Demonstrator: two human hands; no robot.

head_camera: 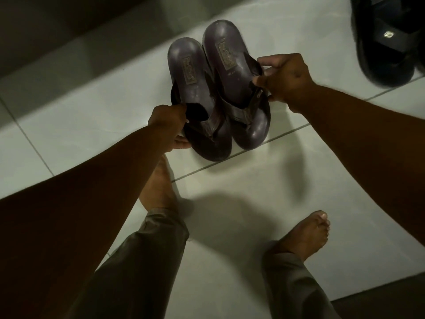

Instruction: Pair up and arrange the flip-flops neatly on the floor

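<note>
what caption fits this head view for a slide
Left hand and right hand each grip a strap of two purple flip-flops side by side over white floor tiles.

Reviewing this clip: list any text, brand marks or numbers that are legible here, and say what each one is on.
Nothing reads clearly.
Rectangular embossed label on the heel of the left purple-brown flip-flop: blurred, unreadable.
Matching label on the right purple-brown flip-flop: blurred, unreadable.
Small pale emblem on the strap of the black sandal at the top right: too small and blurred to read.
</note>
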